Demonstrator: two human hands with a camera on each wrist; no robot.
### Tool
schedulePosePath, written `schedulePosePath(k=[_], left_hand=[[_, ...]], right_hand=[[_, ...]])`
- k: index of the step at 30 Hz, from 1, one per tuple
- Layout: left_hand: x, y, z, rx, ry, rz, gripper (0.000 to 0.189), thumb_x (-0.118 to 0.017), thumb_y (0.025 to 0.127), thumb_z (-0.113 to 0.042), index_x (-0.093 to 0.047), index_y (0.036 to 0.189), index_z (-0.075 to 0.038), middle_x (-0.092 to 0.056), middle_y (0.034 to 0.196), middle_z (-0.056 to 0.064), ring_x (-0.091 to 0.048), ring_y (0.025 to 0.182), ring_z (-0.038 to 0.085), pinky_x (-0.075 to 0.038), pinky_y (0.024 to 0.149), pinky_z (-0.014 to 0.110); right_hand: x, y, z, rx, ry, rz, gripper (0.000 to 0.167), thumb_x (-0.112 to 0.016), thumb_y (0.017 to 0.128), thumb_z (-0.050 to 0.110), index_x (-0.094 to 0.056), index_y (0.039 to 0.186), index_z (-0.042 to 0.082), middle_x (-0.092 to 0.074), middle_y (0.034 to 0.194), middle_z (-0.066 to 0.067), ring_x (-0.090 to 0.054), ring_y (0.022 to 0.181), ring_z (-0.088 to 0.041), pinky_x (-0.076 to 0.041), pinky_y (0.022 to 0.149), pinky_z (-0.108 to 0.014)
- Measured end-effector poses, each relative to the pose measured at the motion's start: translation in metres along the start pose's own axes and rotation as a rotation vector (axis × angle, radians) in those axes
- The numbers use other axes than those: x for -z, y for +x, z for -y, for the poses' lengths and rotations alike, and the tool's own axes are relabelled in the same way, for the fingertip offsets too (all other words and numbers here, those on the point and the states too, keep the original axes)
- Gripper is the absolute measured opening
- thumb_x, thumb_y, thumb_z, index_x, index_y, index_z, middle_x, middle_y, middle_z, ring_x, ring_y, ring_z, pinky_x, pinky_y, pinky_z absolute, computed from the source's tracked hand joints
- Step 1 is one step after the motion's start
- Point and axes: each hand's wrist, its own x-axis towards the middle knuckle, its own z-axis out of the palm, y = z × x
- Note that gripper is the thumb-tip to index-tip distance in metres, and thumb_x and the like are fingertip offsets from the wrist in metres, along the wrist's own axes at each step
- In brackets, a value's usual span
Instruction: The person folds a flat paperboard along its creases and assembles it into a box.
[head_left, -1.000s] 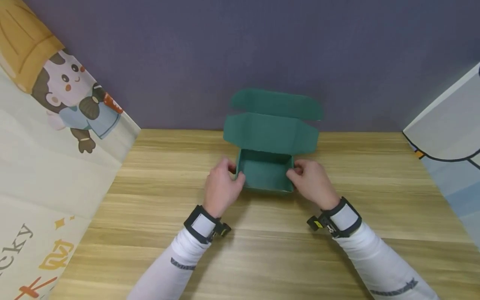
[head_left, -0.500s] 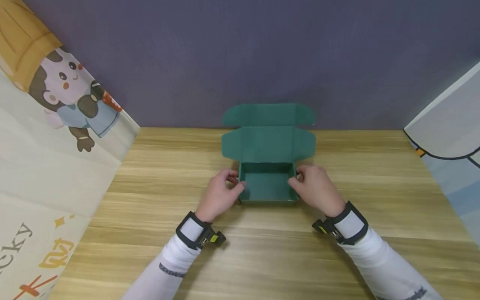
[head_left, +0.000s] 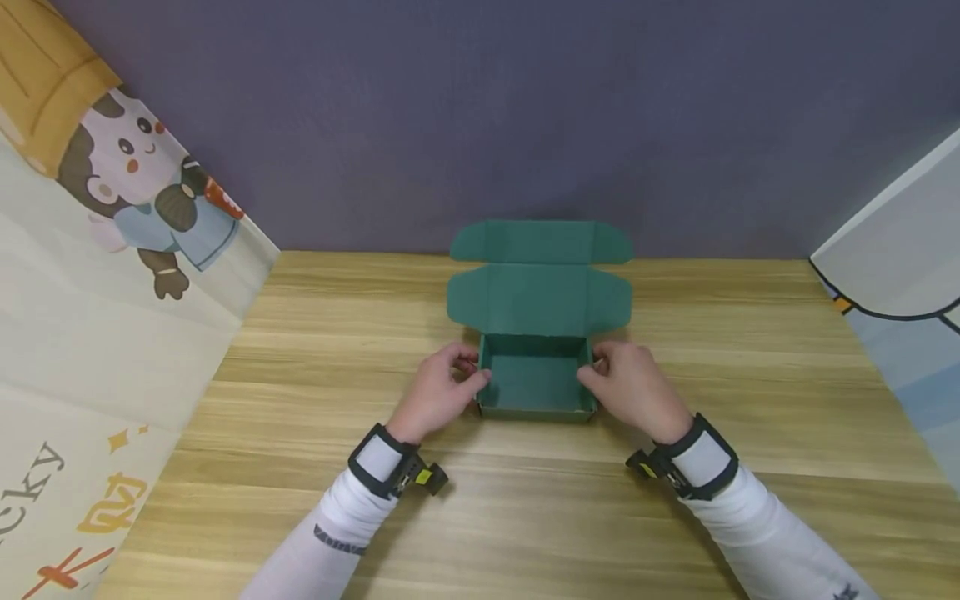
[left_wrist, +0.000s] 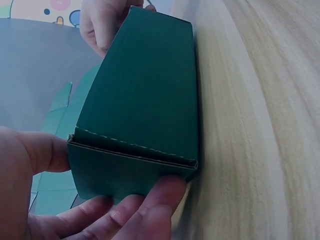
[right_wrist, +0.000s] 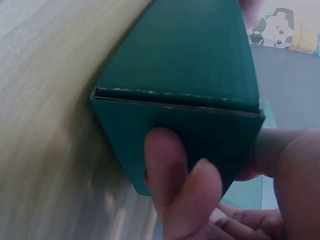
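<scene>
A small green cardboard box sits on the wooden table with its lid raised and leaning back. Its inside shows nothing in it. My left hand pinches the left side wall, thumb over the top edge and fingers against the outside. On the opposite wall my right hand does the same, its thumb hooked inside. In the left wrist view the front panel of the box faces the camera, with fingers pressed to the side. The right wrist view shows two fingertips on the outer side wall.
The lid with its side flaps and front tuck flap stretches toward the dark blue backdrop. Wooden tabletop surrounds the box. A printed cloth hangs at the left, a white panel at the right.
Both hands have brought the box toward the person and straightened it. Its tilted lid now lies lower and level in the head view. The grip on both side walls stays.
</scene>
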Motion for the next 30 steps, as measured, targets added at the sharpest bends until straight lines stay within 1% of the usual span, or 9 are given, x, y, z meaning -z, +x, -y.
schedulePosePath(k=[5,11,15,18,20,23,25,27,30], left_hand=[[-0.001,-0.001,0.002,0.017,-0.016,0.022,0.035,-0.065,0.090,-0.035,-0.060,0.117,-0.012,-0.064,0.100,0.000,-0.065,0.064,0.012,-0.054,0.063,0.031],[0.002,0.002,0.006,0.025,-0.045,0.042,0.038,-0.065,0.091,-0.036,-0.059,0.119,-0.012,-0.064,0.100,0.002,-0.066,0.065,0.016,-0.054,0.060,0.032],[0.008,0.009,0.008,0.051,-0.089,0.023,0.048,-0.064,0.091,-0.041,-0.055,0.125,-0.009,-0.064,0.101,0.005,-0.069,0.067,0.021,-0.054,0.060,0.033],[0.015,0.018,0.009,0.089,-0.183,-0.016,0.058,-0.065,0.090,-0.043,-0.049,0.132,-0.007,-0.063,0.106,0.007,-0.071,0.074,0.027,-0.057,0.064,0.038],[0.020,0.025,0.009,0.108,-0.269,-0.043,0.062,-0.065,0.090,-0.042,-0.044,0.136,-0.006,-0.062,0.109,0.010,-0.071,0.081,0.031,-0.059,0.069,0.042],[0.028,0.036,0.008,0.115,-0.422,-0.075,0.065,-0.067,0.090,-0.037,-0.040,0.140,-0.005,-0.060,0.116,0.014,-0.068,0.094,0.039,-0.057,0.081,0.047],[0.031,0.043,0.007,0.109,-0.505,-0.087,0.066,-0.067,0.091,-0.034,-0.039,0.142,-0.003,-0.058,0.122,0.016,-0.065,0.101,0.041,-0.055,0.088,0.048],[0.034,0.050,0.006,0.102,-0.573,-0.087,0.067,-0.067,0.091,-0.033,-0.039,0.143,-0.003,-0.056,0.127,0.017,-0.063,0.107,0.039,-0.052,0.093,0.049],[0.036,0.058,0.003,0.096,-0.644,-0.071,0.064,-0.067,0.091,-0.031,-0.041,0.143,-0.003,-0.056,0.130,0.015,-0.061,0.111,0.031,-0.048,0.098,0.051]], right_hand=[[-0.003,0.000,-0.002,-0.021,0.017,0.025,0.019,-0.055,0.088,0.021,-0.050,0.073,0.010,-0.048,0.054,0.002,-0.042,0.044,-0.013,-0.031,0.040,-0.026],[-0.005,0.001,-0.004,-0.022,0.028,0.035,0.018,-0.055,0.088,0.021,-0.049,0.074,0.010,-0.049,0.054,0.002,-0.042,0.044,-0.014,-0.031,0.040,-0.026],[-0.007,0.002,-0.005,-0.024,0.032,0.044,0.018,-0.055,0.088,0.022,-0.050,0.075,0.011,-0.049,0.054,0.002,-0.042,0.044,-0.014,-0.031,0.040,-0.026],[-0.008,0.002,-0.007,-0.023,0.034,0.043,0.017,-0.055,0.088,0.022,-0.050,0.076,0.011,-0.050,0.054,0.002,-0.042,0.044,-0.014,-0.031,0.040,-0.026],[-0.009,0.002,-0.008,-0.021,0.036,0.039,0.017,-0.055,0.088,0.021,-0.050,0.076,0.011,-0.050,0.054,0.002,-0.043,0.044,-0.014,-0.031,0.040,-0.026],[-0.010,0.002,-0.009,-0.017,0.039,0.038,0.016,-0.055,0.088,0.021,-0.051,0.076,0.011,-0.050,0.054,0.002,-0.043,0.044,-0.014,-0.032,0.040,-0.026],[-0.011,0.002,-0.010,-0.017,0.041,0.039,0.016,-0.055,0.088,0.021,-0.051,0.077,0.011,-0.050,0.054,0.001,-0.044,0.044,-0.014,-0.032,0.040,-0.026],[-0.012,0.001,-0.011,-0.019,0.043,0.041,0.015,-0.055,0.089,0.021,-0.052,0.079,0.010,-0.051,0.055,0.001,-0.044,0.045,-0.015,-0.033,0.041,-0.027],[-0.014,0.001,-0.012,-0.021,0.047,0.044,0.014,-0.055,0.089,0.022,-0.053,0.080,0.011,-0.052,0.055,0.001,-0.045,0.045,-0.015,-0.033,0.041,-0.027]])
